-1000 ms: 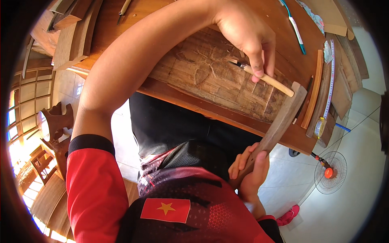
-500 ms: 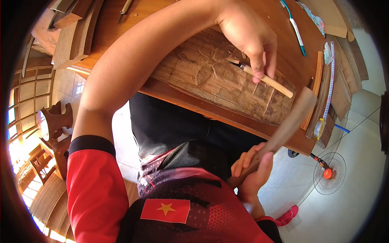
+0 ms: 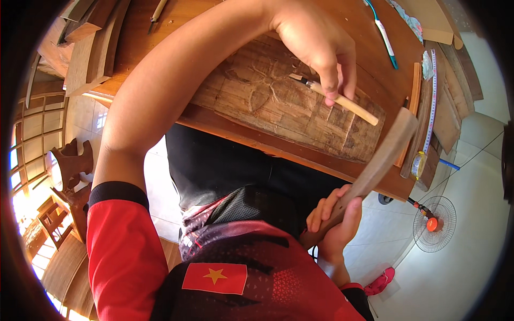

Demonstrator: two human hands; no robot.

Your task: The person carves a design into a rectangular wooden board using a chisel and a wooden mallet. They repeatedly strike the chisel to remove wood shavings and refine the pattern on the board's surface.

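Observation:
My left hand (image 3: 326,64) pinches the pale wooden handle of a carving chisel (image 3: 350,110) from above, its fingers wrapped near the blade end. The short dark blade slants down to a carved brown wood board (image 3: 257,91), which bears a raised flower and leaf pattern. Beside the blade tip shows a small pale wood chip (image 3: 295,77). Lower right, my right hand (image 3: 338,222) is closed around a long, slightly curved wooden stick (image 3: 369,174). The stick's broad upper end is raised near the chisel's butt, with a gap between them in view.
Another chisel (image 3: 157,13) lies at the table's far left, near stacked wood pieces (image 3: 99,53). Along the right edge are a teal-and-white brush (image 3: 384,37), wooden strips, a tape measure (image 3: 417,165) and a pencil. A fan (image 3: 435,223) stands on the floor at right.
The whole view has shifted slightly, so most things appear a little further left. Both hands keep their grips, and the stick's raised end stays close to the chisel's butt.

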